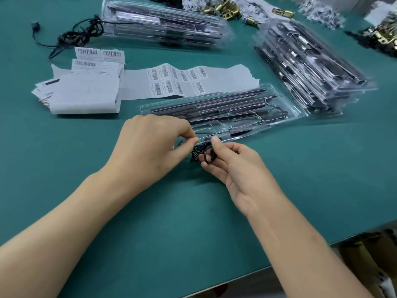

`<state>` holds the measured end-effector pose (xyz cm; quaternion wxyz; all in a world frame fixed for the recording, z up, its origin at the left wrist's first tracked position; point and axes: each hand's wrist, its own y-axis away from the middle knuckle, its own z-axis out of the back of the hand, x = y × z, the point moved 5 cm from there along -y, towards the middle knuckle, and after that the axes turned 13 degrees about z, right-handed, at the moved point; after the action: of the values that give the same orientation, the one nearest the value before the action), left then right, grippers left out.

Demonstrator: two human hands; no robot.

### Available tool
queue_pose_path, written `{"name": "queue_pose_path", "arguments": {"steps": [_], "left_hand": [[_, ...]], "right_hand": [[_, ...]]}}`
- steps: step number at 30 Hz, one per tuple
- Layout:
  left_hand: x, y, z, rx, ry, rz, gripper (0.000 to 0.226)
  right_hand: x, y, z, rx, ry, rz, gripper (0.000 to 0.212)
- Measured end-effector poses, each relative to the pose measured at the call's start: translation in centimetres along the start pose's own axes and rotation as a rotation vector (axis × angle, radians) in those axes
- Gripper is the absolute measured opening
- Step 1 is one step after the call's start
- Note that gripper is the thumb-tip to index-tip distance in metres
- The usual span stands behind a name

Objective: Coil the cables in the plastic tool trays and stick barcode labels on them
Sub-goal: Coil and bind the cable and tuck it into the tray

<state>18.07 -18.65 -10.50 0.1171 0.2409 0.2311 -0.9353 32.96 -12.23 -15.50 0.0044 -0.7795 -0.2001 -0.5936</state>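
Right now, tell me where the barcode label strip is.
Head view: the barcode label strip lies centre-left on the table, just beyond the single plastic tray, right of the paper pile.

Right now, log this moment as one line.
step: coiling; left hand: pinches thin black cable; right hand: holds its coiled loops; clear plastic tool tray: behind hands; white barcode label sheet: beyond tray

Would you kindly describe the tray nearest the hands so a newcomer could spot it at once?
On the green table, find the long strip of barcode labels. The tray lies just nearer than it. Unlike the stacked trays nearby, it is single.
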Motion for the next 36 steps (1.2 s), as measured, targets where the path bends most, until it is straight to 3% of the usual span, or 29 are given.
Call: {"name": "queue_pose_path", "arguments": {"steps": [6, 14, 27, 36], "left_hand": [[0.18, -0.09, -0.05, 0.019, 0.002, 0.016, 0.011], [0.29, -0.14, 0.12, 0.036, 0.03, -0.008, 0.014], [0.08, 0.12, -0.08, 0.014, -0.006, 0.007, 0.011], [0.15, 0.12, -0.06, 0.01, 0.002, 0.022, 0.011]], "right_hand": [[0.47, 0.94, 0.45, 0.085, -0.065, -0.024, 0.039], [0.25, 0.43, -0.02, -0.05, 0.044, 0.026, 0.041], [-0.1, 0.26, -0.35, -0.076, 0.242, 0.089, 0.04], [0.13, 0.54, -0.21, 0.019, 0.112, 0.052, 0.043]]}}
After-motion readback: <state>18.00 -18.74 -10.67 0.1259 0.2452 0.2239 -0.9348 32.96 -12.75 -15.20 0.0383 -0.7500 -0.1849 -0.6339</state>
